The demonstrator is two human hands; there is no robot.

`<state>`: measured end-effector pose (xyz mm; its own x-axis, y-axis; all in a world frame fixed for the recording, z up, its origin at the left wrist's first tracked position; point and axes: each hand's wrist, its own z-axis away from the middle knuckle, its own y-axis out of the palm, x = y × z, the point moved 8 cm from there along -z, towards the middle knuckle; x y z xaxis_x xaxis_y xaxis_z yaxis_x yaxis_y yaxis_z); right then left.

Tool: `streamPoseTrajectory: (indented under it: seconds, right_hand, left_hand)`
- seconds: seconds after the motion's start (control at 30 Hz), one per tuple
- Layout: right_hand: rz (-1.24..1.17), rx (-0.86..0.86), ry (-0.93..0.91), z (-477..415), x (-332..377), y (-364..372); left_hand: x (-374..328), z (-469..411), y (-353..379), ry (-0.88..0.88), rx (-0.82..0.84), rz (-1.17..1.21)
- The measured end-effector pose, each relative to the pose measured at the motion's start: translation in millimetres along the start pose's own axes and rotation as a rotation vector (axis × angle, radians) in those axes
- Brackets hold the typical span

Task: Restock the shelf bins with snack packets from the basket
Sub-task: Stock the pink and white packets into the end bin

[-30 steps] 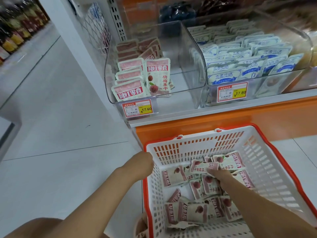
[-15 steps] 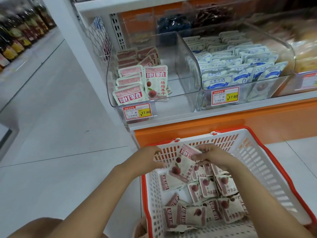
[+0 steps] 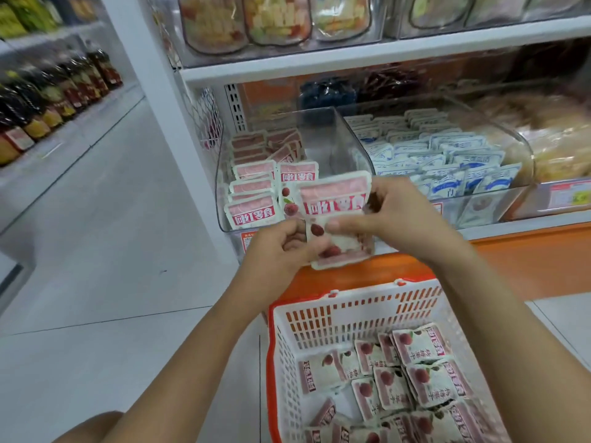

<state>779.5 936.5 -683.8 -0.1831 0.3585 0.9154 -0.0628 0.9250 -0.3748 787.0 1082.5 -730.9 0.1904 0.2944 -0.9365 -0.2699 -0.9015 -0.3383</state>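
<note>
I hold a small stack of pink-and-white snack packets [image 3: 334,199] upright in front of the left clear shelf bin [image 3: 351,139]. My left hand [image 3: 278,251] grips the stack's lower left edge. My right hand [image 3: 396,215] holds its right side, thumb across the front. The bin contains rows of the same packets [image 3: 256,187] on its left side; its right part looks bare. Below, the white basket with an orange rim [image 3: 335,318] holds several more packets [image 3: 393,378].
A second clear bin [image 3: 524,148] to the right is full of blue-and-white packets [image 3: 447,161]. Further right are bins of pale snacks. An upper shelf [image 3: 367,55] carries bagged goods. Bottles [image 3: 54,100] line an aisle shelf at far left. Grey tiled floor lies to the left.
Both hands lifted the packets out of the basket and up to the front of the left bin. The camera view tilted up, showing more of the shelves.
</note>
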Motion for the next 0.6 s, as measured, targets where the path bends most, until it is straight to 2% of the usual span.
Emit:
streamPoseTrajectory:
  seconds: [0.13, 0.23, 0.37, 0.5, 0.6]
  right_hand:
    - [0.031, -0.304, -0.073, -52, 33, -29]
    - [0.219, -0.262, 0.131, -107, 4, -17]
    - [0.305, -0.146, 0.430, -150, -69, 15]
    - [0.298, -0.150, 0.492, -168, -103, 26]
    - [0.345, -0.204, 0.493, -172, -105, 26]
  left_hand:
    - [-12, -13, -46, 0.078, -0.321, -0.173]
    - [-12, -21, -69, 0.074, -0.426, -0.264]
    - [-14, -42, -79, 0.057, -0.412, -0.411]
    - [-7, -76, -60, -0.020, -0.242, -0.586]
    - [-12, -103, -46, 0.003, -0.184, -0.732]
